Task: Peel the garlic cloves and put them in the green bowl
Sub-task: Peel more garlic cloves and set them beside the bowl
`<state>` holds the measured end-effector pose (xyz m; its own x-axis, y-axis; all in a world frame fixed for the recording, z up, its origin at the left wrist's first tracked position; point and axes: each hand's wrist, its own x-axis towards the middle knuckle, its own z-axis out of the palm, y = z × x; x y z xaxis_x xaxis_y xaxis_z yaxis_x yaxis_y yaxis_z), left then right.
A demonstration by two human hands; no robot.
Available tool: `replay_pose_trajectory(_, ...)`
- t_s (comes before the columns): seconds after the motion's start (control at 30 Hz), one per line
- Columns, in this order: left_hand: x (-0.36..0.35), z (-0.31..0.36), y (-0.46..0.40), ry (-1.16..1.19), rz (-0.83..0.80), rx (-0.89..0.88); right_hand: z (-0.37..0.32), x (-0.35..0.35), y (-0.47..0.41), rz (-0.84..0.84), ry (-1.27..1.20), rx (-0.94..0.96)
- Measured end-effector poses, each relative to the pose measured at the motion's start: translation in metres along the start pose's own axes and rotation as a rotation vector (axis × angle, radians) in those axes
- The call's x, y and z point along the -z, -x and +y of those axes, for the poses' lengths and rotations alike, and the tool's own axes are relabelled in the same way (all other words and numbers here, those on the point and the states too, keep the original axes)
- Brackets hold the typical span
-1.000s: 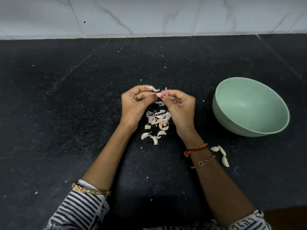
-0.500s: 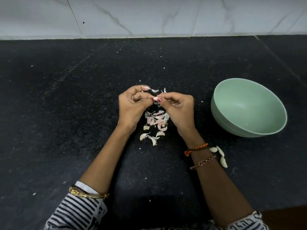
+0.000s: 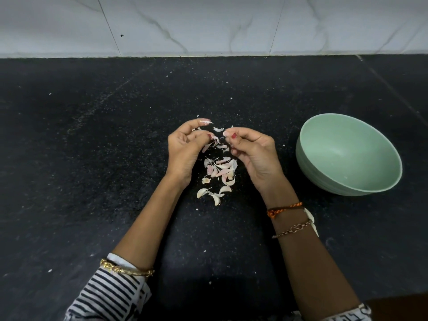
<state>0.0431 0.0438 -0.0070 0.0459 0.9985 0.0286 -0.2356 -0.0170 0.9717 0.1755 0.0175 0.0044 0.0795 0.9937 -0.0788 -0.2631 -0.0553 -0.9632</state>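
Observation:
My left hand [image 3: 185,150] and my right hand [image 3: 253,154] hover a little apart over the black counter, fingers curled. The left thumb and fingers pinch a pinkish strip of garlic peel [image 3: 209,144] that dangles down. A small whitish garlic clove [image 3: 226,133], mostly hidden, sits pinched in the right fingertips. Below the hands lies a pile of loose peels [image 3: 221,167], with unpeeled cloves [image 3: 214,195] at its near end. The green bowl [image 3: 347,149] stands to the right and holds only a few specks. Pale peeled cloves [image 3: 310,220] lie partly hidden behind my right wrist.
The black stone counter [image 3: 92,158] is dotted with small peel flakes. A white marble wall [image 3: 208,24] runs along its far edge. A brown surface shows at the near right corner [image 3: 398,306].
The hands, joined at the fingertips on one clove before, have pulled apart. A strip of peel now hangs from the left fingers.

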Motion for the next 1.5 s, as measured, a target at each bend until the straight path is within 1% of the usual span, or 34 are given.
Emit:
replay_pose_trajectory(0.1,-0.004,-0.001,0.002,-0.083,-0.054,-0.023,0.002,0.003,-0.001,0.085,0.179,0.062)
replay_pose_trajectory(0.17,-0.005,-0.005,0.002,-0.140,-0.109,-0.049,0.004,0.003,0.000,0.102,0.239,0.091)
replay_pose_trajectory(0.3,-0.002,-0.008,-0.001,-0.185,-0.136,-0.068,0.006,0.000,0.001,0.101,0.302,0.113)
replay_pose_trajectory(0.5,0.001,-0.007,-0.001,-0.166,-0.127,-0.083,0.006,-0.003,0.002,0.170,0.242,0.094)
replay_pose_trajectory(0.87,0.002,-0.007,0.003,-0.282,-0.105,-0.215,0.007,-0.005,0.002,0.203,0.165,0.090)
replay_pose_trajectory(1.17,0.000,-0.010,0.003,-0.216,-0.090,-0.244,0.009,-0.007,0.002,0.232,0.144,0.122)
replay_pose_trajectory(1.27,-0.001,-0.010,0.004,-0.186,-0.083,-0.245,0.010,-0.007,0.002,0.217,0.136,0.106)
replay_pose_trajectory(1.37,-0.003,-0.010,0.003,-0.160,-0.091,-0.235,0.010,-0.003,0.000,0.191,0.129,0.045)
replay_pose_trajectory(1.43,-0.004,-0.011,0.003,-0.146,-0.086,-0.224,0.007,0.000,-0.001,0.140,0.097,-0.004)
replay_pose_trajectory(1.5,-0.004,-0.009,0.003,-0.125,-0.082,-0.213,0.003,0.003,-0.001,0.047,0.017,-0.063)
